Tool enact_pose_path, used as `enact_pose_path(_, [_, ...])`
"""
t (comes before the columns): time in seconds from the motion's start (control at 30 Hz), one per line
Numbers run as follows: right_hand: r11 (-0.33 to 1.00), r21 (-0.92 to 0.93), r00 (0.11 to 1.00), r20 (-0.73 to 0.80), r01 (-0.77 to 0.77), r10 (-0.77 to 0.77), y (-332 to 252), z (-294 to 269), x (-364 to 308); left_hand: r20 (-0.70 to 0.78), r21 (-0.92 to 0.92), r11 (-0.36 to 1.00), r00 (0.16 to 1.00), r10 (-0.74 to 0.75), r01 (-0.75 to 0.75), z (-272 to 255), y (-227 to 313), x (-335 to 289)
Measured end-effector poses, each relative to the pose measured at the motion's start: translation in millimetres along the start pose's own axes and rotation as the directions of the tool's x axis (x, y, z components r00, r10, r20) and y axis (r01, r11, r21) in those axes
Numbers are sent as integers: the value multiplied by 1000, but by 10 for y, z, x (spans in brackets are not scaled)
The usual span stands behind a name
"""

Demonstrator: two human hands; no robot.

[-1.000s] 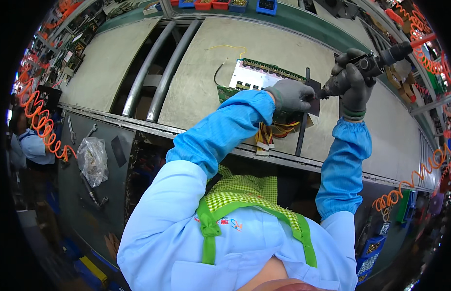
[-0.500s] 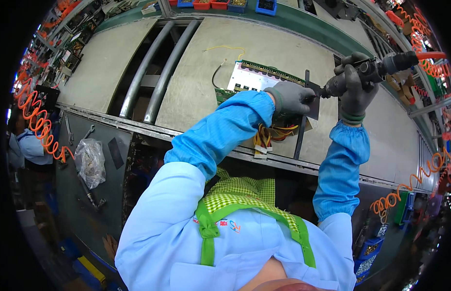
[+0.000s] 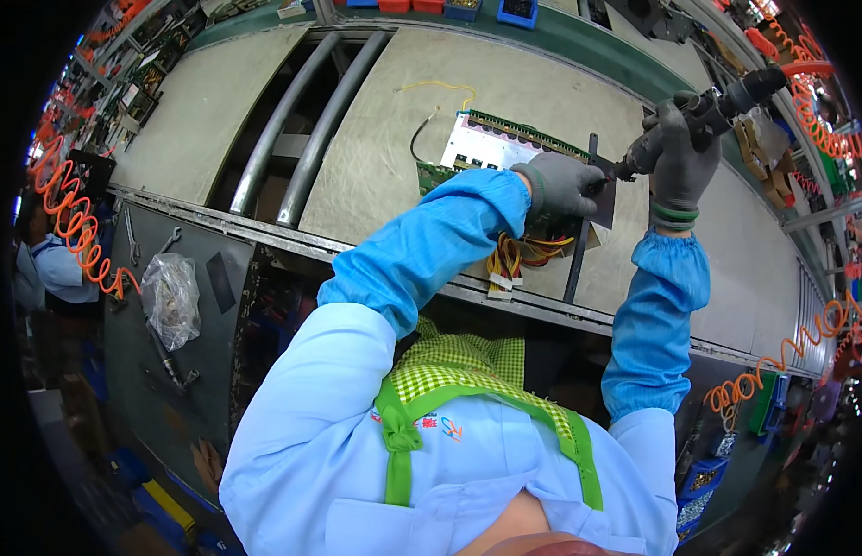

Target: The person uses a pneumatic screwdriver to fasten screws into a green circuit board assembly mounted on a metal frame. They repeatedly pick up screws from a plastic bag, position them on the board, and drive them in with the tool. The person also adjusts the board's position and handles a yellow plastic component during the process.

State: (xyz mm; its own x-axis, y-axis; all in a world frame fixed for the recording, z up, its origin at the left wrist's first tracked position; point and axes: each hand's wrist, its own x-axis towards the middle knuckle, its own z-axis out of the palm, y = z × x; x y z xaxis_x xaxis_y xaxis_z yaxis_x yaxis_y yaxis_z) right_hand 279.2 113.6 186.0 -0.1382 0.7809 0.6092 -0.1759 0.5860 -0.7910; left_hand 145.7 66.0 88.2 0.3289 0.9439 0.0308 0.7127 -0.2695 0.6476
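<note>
My right hand, in a grey glove, grips a black pneumatic screwdriver with an orange-red air hose at its rear. The driver's tip points left and reaches the dark flat plate close by my left fingers. My left hand, also gloved, is closed at that plate's edge; what its fingertips pinch is hidden. Under and beside the left hand lies a green circuit board with a white metal plate on it. A dark bar runs beside the dark plate, and bundled yellow, red and black wires hang near it.
The assembly rests on a pale board on the work line. Left of it are metal rollers. A dark side table carries a plastic bag and wrenches. Coiled orange hoses hang at the sides; blue bins stand behind.
The screwdriver's rear end has swung up and slightly left with my right hand, while its tip stays near the dark plate. My left hand keeps its place on the assembly.
</note>
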Motion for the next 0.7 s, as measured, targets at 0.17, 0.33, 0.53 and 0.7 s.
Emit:
enact_pose_path(0.17, [999, -44, 999, -21, 23, -24, 23, 32, 3, 8, 2, 1000, 1000, -19, 19, -18, -13, 3])
enact_pose_path(0.33, [998, -23, 998, -25, 62, -62, 59, -37, 29, -33, -25, 1000, 999, -10, 9, -29, -16, -39])
enact_pose_path(0.53, [997, -14, 997, -6, 76, -76, 9, -17, 27, -99, -40, 999, 995, -26, 22, 41, -112, 29])
enact_pose_path(0.7, [998, 46, 999, -17, 35, -35, -260, -129, 24, -187, -12, 999, 982, 31, -33, 110, -169, 27])
